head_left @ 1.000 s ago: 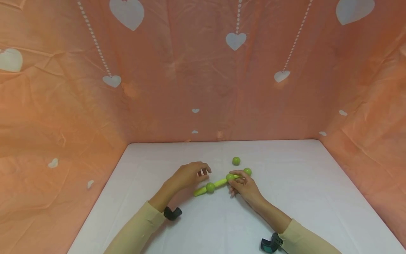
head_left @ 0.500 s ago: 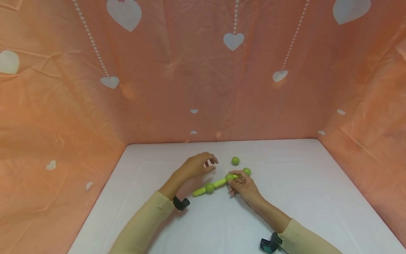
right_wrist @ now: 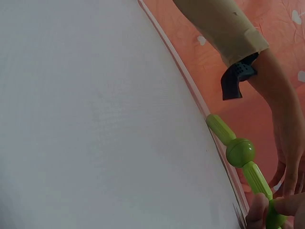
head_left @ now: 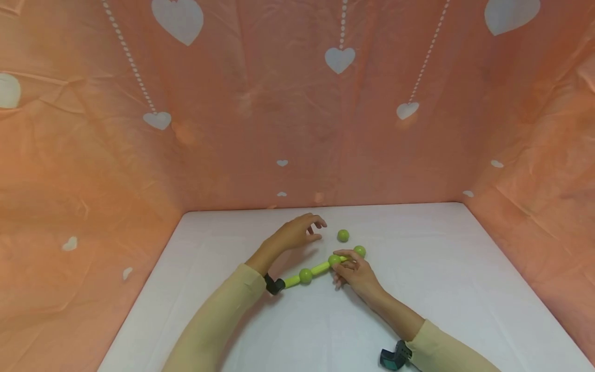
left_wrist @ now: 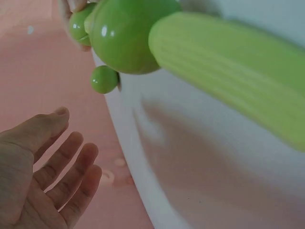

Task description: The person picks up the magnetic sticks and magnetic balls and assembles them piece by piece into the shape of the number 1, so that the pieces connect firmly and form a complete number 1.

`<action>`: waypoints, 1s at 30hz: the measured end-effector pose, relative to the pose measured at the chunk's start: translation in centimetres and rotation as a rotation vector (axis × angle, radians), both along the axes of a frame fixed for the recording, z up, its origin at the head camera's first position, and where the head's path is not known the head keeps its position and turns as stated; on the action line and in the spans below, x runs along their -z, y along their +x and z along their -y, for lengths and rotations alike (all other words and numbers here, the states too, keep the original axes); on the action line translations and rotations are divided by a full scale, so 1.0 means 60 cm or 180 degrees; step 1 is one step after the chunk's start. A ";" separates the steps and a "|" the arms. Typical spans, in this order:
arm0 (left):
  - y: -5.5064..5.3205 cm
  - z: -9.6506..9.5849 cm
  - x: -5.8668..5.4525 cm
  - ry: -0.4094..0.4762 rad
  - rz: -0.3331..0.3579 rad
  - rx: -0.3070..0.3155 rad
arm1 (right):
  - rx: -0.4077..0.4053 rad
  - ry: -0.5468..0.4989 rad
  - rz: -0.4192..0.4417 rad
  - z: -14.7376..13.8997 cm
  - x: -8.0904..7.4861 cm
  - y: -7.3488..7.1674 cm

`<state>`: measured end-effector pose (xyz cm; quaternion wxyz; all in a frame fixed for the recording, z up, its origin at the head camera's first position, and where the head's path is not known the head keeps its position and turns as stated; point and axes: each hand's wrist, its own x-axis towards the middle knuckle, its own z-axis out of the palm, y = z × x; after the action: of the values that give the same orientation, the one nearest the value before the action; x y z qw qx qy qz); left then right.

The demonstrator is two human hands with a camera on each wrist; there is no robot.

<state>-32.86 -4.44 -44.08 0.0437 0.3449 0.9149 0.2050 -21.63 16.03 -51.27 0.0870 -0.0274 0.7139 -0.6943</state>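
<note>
A chain of light green sticks and darker green balls (head_left: 305,276) stretches slantwise across the white table in the head view. My right hand (head_left: 360,276) pinches it at a middle ball (head_left: 334,260), thumb and fingers around that joint. One loose green ball (head_left: 343,235) lies behind the chain. To its left hovers my left hand (head_left: 297,232), fingers loosely bent and holding nothing. In the left wrist view a ribbed green stick (left_wrist: 228,71) and a ball (left_wrist: 131,36) loom close, with the left fingers spread apart below. The right wrist view shows the chain's near ball (right_wrist: 240,152).
Orange cloth (head_left: 260,129) printed with white hearts hangs behind and at both sides of the white table (head_left: 418,248). Black wrist cameras sit on the left wrist (head_left: 274,284) and the right wrist (head_left: 395,356). The left one overlaps the chain's near end in the head view.
My left hand has moved forward and to the right, from beside the chain toward the loose ball. The right hand keeps its pinch, and the chain stays in place.
</note>
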 end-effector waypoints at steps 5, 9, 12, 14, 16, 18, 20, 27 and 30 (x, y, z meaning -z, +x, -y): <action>-0.015 -0.014 -0.002 -0.0057 0.0039 -0.0045 | -0.0001 -0.0004 -0.0004 -0.001 -0.002 -0.001; -0.025 -0.025 -0.005 -0.0035 0.0136 0.0011 | -0.0024 -0.0024 -0.0010 -0.003 -0.002 -0.002; -0.031 -0.033 -0.006 -0.0035 0.0183 0.0063 | -0.0054 -0.0055 -0.0027 -0.004 -0.001 -0.002; -0.035 -0.039 -0.008 -0.0054 0.0183 0.0087 | -0.0068 -0.0067 -0.0032 -0.005 -0.001 -0.004; -0.038 -0.045 -0.009 -0.0086 0.0193 0.0108 | -0.0071 -0.0049 -0.0040 -0.006 -0.001 -0.005; -0.040 -0.052 -0.011 -0.0141 0.0199 0.0121 | -0.0065 -0.0035 -0.0048 -0.007 -0.001 -0.006; -0.043 -0.058 -0.011 -0.0227 0.0189 0.0132 | -0.0062 -0.0031 -0.0052 -0.007 -0.002 -0.006; -0.047 -0.077 -0.008 -0.0416 0.0117 0.0211 | -0.0050 -0.0106 0.0033 -0.007 -0.002 -0.005; -0.047 -0.083 -0.008 -0.0438 0.0154 0.0267 | -0.0056 -0.0097 0.0040 -0.006 -0.002 -0.004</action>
<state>-35.67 0.55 -43.58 0.0979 0.3740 0.9103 0.1479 -21.90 16.41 -51.17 0.0971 -0.0306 0.7024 -0.7044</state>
